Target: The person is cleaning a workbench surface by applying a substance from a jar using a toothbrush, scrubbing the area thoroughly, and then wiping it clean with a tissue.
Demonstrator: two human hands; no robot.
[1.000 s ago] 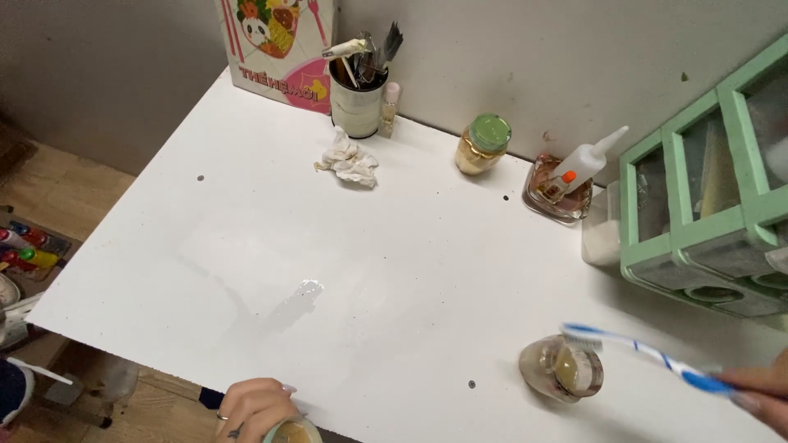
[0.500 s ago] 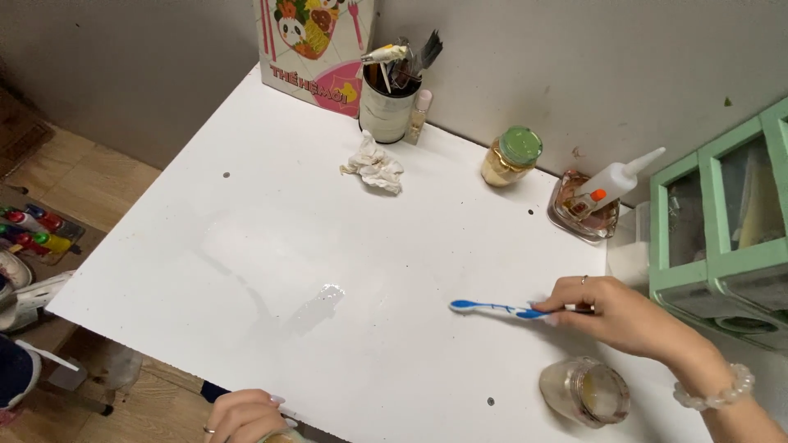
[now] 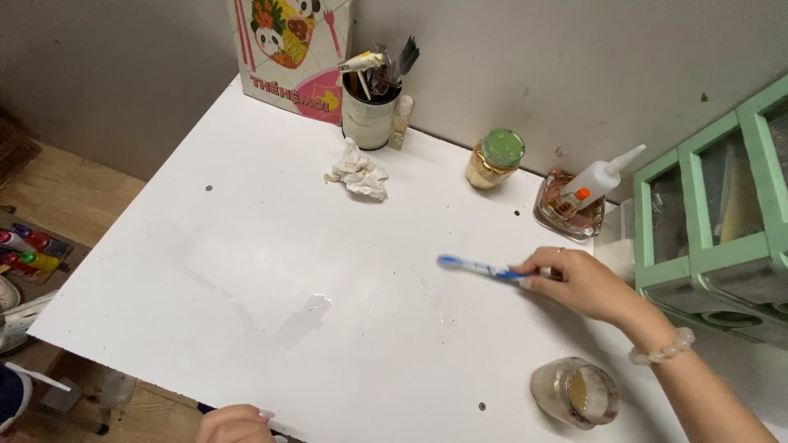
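Our left hand (image 3: 236, 422) is showing only as knuckles and a fingernail at the near edge of the white table (image 3: 246, 271), and we cannot tell whether it is closed on anything, since most of it is lying below the frame. Just to the right along that near side, an open glass jar (image 3: 574, 394) with a yellowish residue is standing beside our right forearm. Our right hand (image 3: 583, 283) is reaching in from the right, fingers pinched shut around the handle end of a blue and white toothbrush (image 3: 480, 267). We are holding the brush low over the table with its long axis running nearly left to right, the head pointing left and slightly away from us, towards the bare middle of the tabletop where a wet, shiny patch (image 3: 308, 308) is lying. That patch is sitting to the left of the brush head and a little nearer us, roughly between the two hands but closer to the right one's tool. Further back, a crumpled tissue (image 3: 357, 174), a green-lidded jar (image 3: 495, 158), a glue bottle (image 3: 599, 179) in a small dish and a cup of tools (image 3: 369, 111) are standing along the wall.
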